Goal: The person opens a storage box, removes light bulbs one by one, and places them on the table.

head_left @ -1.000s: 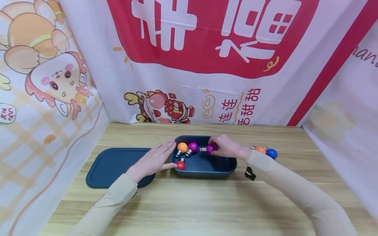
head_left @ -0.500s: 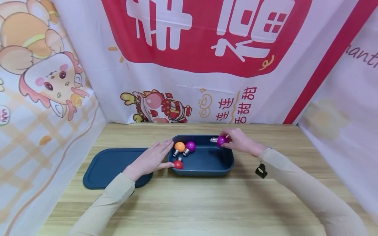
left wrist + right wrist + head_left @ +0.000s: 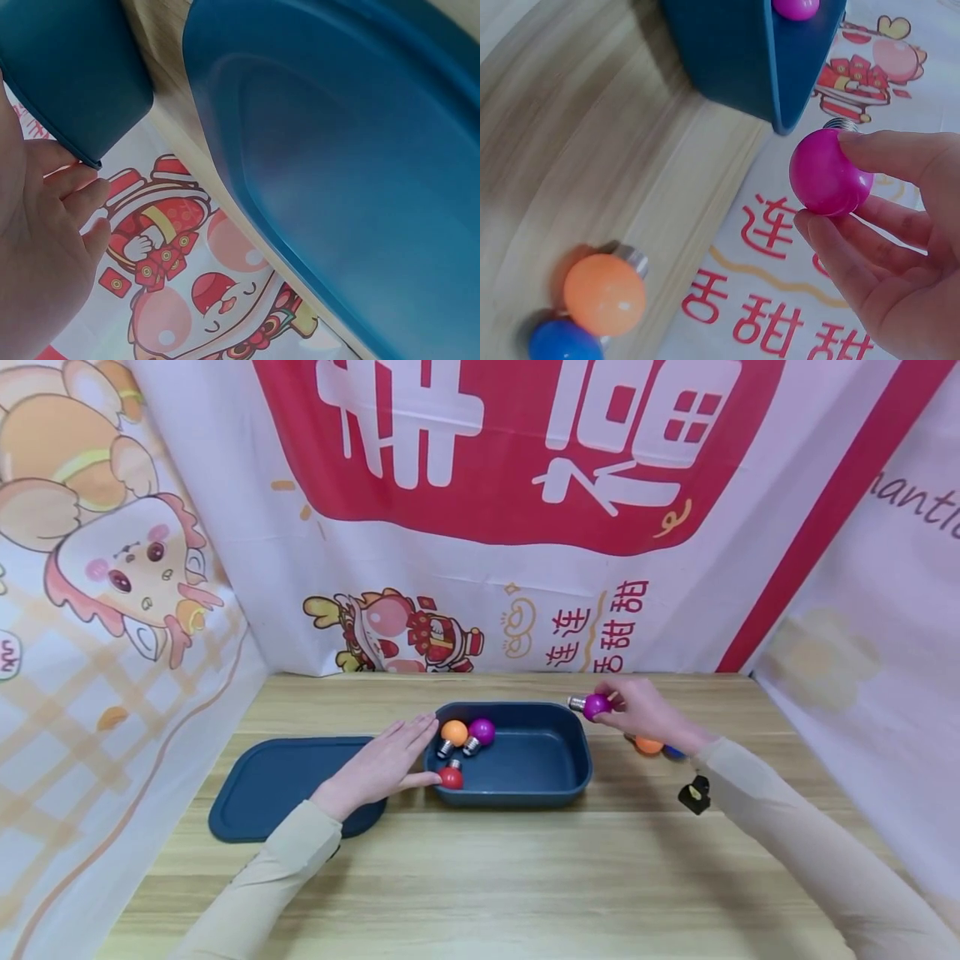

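Note:
My right hand (image 3: 651, 713) pinches a purple light bulb (image 3: 597, 707) between thumb and fingers, just above and beyond the back right corner of a dark blue box (image 3: 517, 799). The bulb's metal screw base points left. My left hand (image 3: 375, 770) lies with straight fingers against the box's left end, touching its rim. Inside the box, at its left side, lie an orange bulb (image 3: 453, 732), a purple bulb (image 3: 482, 731) and a red bulb (image 3: 451, 777). In the left wrist view, the left fingers (image 3: 75, 180) meet the box's rim.
A flat dark blue lid (image 3: 281, 789) lies on the wooden table left of the box, partly under the left forearm. Right of the box sit an orange bulb (image 3: 604, 294) and a blue bulb (image 3: 564, 342). A printed cloth (image 3: 517, 527) hangs behind the table.
My right hand has lifted the purple bulb from inside the box and carried it right, past the back right corner. The left hand stays at the box's left end.

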A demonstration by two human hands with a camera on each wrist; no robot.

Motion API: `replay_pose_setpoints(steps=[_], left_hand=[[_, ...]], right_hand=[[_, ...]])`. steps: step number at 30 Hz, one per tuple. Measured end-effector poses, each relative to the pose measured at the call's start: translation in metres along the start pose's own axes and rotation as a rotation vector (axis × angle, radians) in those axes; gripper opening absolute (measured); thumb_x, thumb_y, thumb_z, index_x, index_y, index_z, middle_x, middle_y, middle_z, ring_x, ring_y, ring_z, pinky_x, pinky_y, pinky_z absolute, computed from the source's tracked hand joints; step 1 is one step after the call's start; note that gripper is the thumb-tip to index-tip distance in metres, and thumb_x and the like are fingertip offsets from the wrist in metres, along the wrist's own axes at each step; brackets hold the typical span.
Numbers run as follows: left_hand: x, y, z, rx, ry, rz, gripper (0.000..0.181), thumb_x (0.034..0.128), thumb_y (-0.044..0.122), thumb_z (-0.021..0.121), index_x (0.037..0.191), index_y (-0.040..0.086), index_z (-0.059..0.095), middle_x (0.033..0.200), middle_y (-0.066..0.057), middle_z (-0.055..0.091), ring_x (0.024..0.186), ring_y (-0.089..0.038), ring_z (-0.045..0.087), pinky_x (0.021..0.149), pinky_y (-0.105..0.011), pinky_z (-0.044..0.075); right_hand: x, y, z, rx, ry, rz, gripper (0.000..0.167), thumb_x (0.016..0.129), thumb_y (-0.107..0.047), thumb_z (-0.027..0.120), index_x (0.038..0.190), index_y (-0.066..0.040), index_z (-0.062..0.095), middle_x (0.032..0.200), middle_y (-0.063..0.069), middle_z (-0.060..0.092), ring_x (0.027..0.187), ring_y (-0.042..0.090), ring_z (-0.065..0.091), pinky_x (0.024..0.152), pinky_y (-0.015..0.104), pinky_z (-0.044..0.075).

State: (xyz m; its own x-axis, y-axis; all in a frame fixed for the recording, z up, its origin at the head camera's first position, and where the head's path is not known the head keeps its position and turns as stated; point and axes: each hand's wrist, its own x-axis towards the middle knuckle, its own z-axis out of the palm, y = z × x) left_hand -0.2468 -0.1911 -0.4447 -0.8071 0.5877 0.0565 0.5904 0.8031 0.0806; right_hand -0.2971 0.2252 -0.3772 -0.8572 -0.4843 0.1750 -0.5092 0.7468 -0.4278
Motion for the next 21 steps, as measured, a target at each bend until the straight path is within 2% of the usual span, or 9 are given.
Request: replay_pose_setpoints(steps=[9,16,21], left_hand=[[0.0,0.0,0.003,-0.017,-0.001,0.001,0.09,0.0935,0.066,0.05,0.156,0.005,0.027,0.165,-0.012,0.024,0.153,-0.029,0.026,0.125,-0.051,0.024],[0.001,0.0,0.004,-0.023,0.002,-0.004,0.091,0.0932,0.066,0.049,0.156,0.005,0.027,0.165,-0.011,0.024,0.154,-0.028,0.025,0.125,-0.05,0.023],[0.001,-0.001,0.003,-0.015,0.004,-0.005,0.091,0.0931,0.066,0.049,0.156,0.005,0.027,0.166,-0.011,0.023,0.154,-0.028,0.025,0.125,-0.051,0.024]], right_hand=[[-0.019,0.017,-0.012,0.028,0.001,0.095,0.029,0.086,-0.01,0.076,0.111,0.003,0.066,0.106,0.023,0.071,0.092,0.034,0.071,0.081,0.047,0.062],[-0.037,0.033,-0.023,0.003,-0.015,0.212,0.035,0.089,-0.015,0.074,0.117,0.003,0.064,0.111,0.023,0.069,0.097,0.034,0.069,0.083,0.047,0.061],[-0.049,0.047,-0.027,-0.017,0.008,0.228,0.038,0.089,-0.017,0.074,0.117,0.006,0.063,0.11,0.026,0.069,0.094,0.036,0.07,0.08,0.046,0.062]])
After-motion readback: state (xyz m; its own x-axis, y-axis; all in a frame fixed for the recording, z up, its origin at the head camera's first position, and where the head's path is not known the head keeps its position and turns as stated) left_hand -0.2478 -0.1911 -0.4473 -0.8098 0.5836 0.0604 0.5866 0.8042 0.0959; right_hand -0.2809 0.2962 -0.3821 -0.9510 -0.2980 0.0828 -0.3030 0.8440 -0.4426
